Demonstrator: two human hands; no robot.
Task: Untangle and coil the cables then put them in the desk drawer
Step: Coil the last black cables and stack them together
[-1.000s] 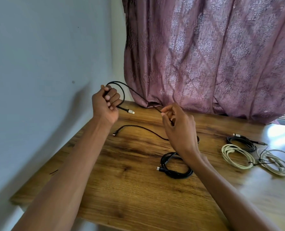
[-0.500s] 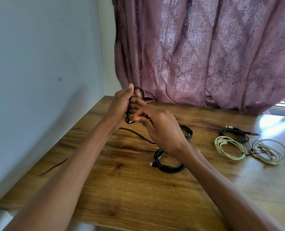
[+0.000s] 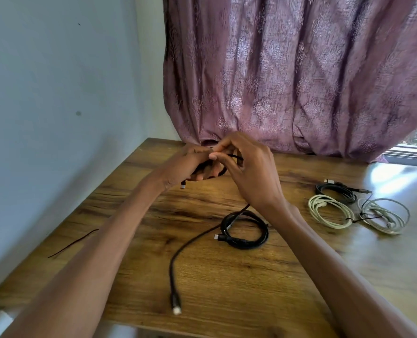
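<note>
Hands joined since a second ago: left hand [image 3: 190, 164] grips the coil [image 3: 220, 172]; right hand [image 3: 246, 172] apparently pinches cable [image 3: 234, 156], laying another loop.

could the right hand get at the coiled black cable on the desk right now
Probably not at once: the right hand is pinching the black cable the left hand grips. The coiled black cable lies uncovered just below its wrist.
</note>
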